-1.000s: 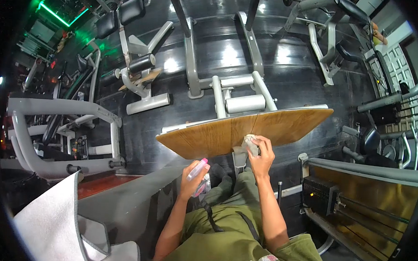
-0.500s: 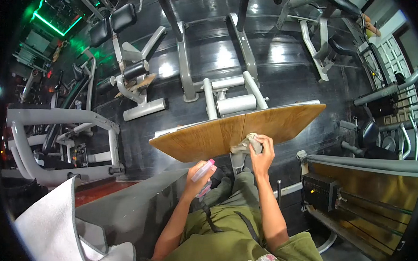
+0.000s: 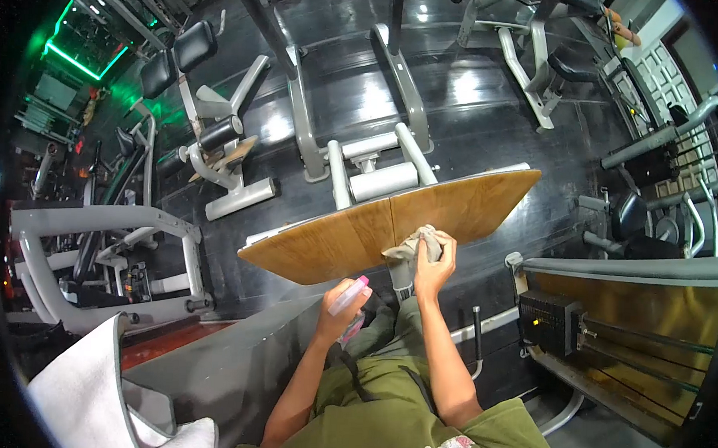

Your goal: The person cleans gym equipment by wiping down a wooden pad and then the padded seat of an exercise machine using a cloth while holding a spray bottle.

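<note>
My right hand (image 3: pixel 436 269) grips a crumpled greyish cloth (image 3: pixel 410 245) in front of the wooden board (image 3: pixel 318 248). The cloth overlaps the board's lower middle in view; whether it presses on the surface I cannot tell. In my left hand (image 3: pixel 332 304) is a clear spray bottle (image 3: pixel 348 299) with a pink top, held tilted below the board's near edge. Its lower part is partly hidden by my fingers. The board is broad, with a seam down its middle, and is joined to a grey metal frame (image 3: pixel 410 154).
Weight machine frames stand around me: a grey tubular one (image 3: pixel 107 221) at left and a padded bench (image 3: pixel 194 45) beyond it. A weight-stack machine (image 3: pixel 551 322) is close on my right. A white towel (image 3: pixel 87 388) hangs at lower left. Dark flooring (image 3: pixel 480 121) runs between the machines.
My view has shifted slightly, so the board and machines sit further left. The cloth looks more spread against the board. Both hands keep their holds.
</note>
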{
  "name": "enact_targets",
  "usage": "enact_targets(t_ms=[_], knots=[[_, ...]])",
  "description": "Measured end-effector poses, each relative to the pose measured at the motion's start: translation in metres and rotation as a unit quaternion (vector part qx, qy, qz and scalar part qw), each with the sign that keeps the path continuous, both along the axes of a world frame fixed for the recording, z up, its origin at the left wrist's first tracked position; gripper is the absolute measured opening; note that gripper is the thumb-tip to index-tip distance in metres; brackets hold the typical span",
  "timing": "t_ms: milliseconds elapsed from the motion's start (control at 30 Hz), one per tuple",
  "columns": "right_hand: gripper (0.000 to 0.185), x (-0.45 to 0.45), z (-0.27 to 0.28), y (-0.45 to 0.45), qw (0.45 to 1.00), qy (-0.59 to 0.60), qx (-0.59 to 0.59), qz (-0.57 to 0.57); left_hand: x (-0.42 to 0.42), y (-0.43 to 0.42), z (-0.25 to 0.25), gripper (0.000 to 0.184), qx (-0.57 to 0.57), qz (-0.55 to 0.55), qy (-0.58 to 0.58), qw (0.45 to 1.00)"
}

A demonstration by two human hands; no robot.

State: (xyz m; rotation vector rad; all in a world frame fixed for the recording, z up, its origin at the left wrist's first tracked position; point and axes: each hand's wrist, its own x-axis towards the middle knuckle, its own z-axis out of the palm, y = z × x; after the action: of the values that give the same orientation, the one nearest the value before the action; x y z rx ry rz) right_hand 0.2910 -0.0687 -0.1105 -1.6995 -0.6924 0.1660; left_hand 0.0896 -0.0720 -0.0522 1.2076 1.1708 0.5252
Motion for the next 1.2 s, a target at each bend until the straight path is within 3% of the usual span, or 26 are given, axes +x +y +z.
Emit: enact_targets(t_ms=[67,167,267,400,567,700,833,967,1067,1200], knots=[[0.018,0.0,0.0,0.0,1.0,-0.007,0.004,0.01,0.003,0.001,-0.004,0.018,0.004,-0.008,0.001,1.0],[0.019,0.007,-0.044,-0.008,0.999,0.025,-0.018,-0.007,0.008,0.004,-0.003,0.018,0.012,-0.011,0.006,1.0],[0.022,0.021,-0.076,-0.013,0.963,0.211,-0.133,-0.103,0.014,0.007,0.003,0.018,0.011,0.0,-0.003,1.0],[0.025,0.023,-0.043,0.004,0.958,0.216,-0.1,-0.157,0.02,0.01,0.007,0.019,0.013,-0.006,0.022,1.0],[0.031,0.011,-0.022,0.005,0.989,0.118,-0.018,-0.089,0.027,0.01,0.005,0.019,0.012,-0.019,0.033,0.999],[0.032,0.023,-0.068,-0.012,0.971,0.201,-0.101,-0.079,0.035,0.008,0.001,0.019,-0.009,-0.021,0.026,0.999],[0.03,0.049,-0.076,-0.004,0.944,0.288,-0.063,-0.147,0.043,0.014,0.001,0.019,-0.005,-0.033,0.024,0.999],[0.036,0.054,-0.025,0.008,0.971,0.201,-0.011,-0.13,0.05,0.017,0.001,0.021,-0.007,-0.028,0.015,0.999],[0.045,0.039,-0.029,0.003,0.99,0.085,-0.045,-0.106,0.055,0.02,0.002,0.022,-0.002,-0.035,0.003,0.999],[0.052,0.035,-0.071,-0.006,0.967,0.226,-0.053,-0.104,0.062,0.023,0.003,0.021,0.005,-0.047,-0.005,0.999]])
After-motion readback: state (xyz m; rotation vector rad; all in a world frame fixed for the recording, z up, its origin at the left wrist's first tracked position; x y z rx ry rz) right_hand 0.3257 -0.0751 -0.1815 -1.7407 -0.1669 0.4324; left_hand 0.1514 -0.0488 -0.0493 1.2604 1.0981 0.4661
